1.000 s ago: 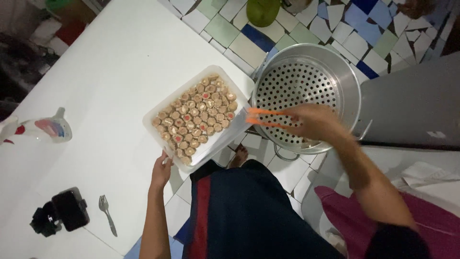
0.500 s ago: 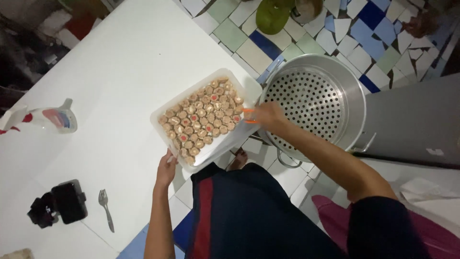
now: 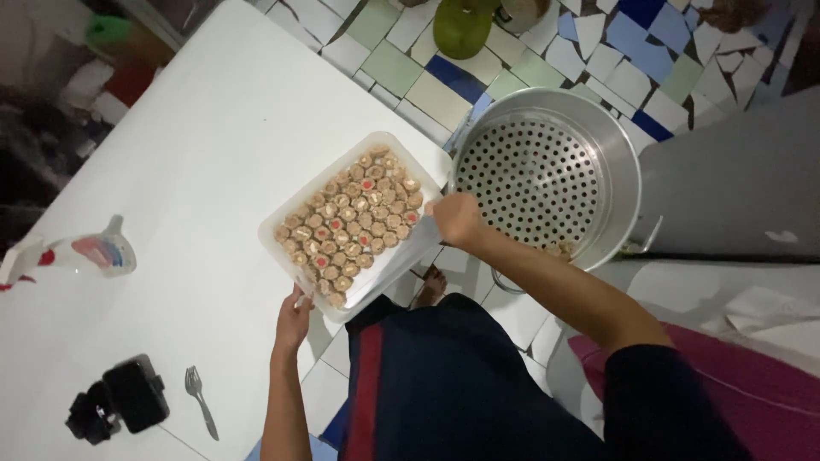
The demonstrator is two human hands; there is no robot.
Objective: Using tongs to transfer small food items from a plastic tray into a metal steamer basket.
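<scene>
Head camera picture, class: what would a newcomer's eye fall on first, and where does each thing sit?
First comes the white tray packed with small round rolls, hanging over the white table's edge, with the left hand at its near corner and the right hand at its right side. Next is the big metal pot with its holed steamer plate, on the patchwork tiled floor right of the tray.

A white counter [image 3: 196, 171] filled the left of the view, lit evenly from above. The floor [image 3: 615, 51] beyond was a mosaic of broken tiles (white, green and blue), with a grey cabinet [image 3: 735, 196] at right.
</scene>
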